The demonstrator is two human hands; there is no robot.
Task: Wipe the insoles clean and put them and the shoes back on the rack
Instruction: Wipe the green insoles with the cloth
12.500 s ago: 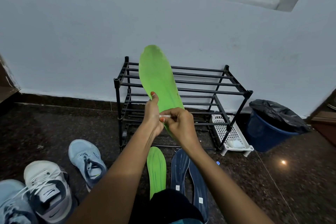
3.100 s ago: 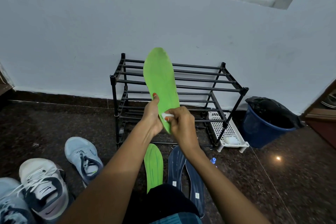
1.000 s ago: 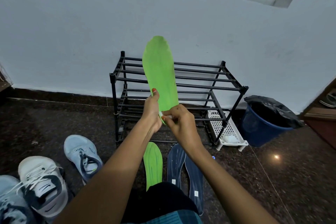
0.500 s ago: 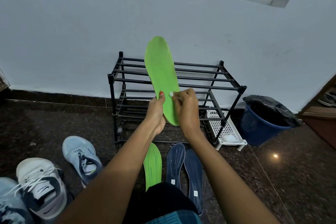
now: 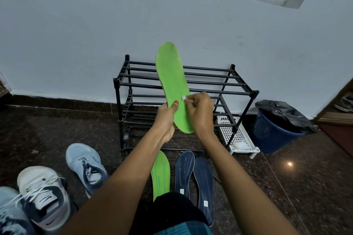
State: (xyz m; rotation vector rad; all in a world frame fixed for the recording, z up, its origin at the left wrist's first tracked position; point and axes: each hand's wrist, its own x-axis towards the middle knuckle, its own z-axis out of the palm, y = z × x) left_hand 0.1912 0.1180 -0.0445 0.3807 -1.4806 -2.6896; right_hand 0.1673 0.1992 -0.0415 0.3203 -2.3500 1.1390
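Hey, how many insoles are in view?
4: a green insole in the left hand, a second green insole on the floor, two navy insoles right of it. Some possibly hidden.

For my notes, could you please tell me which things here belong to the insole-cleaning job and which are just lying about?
Job: held green insole, white wipe, green insole on floor, navy insoles, shoes, black rack.
Lying about: blue bin, white basket.

no legible txt; tags on navy insoles (image 5: 203, 181) & logo on white shoe (image 5: 41, 194) too blurry
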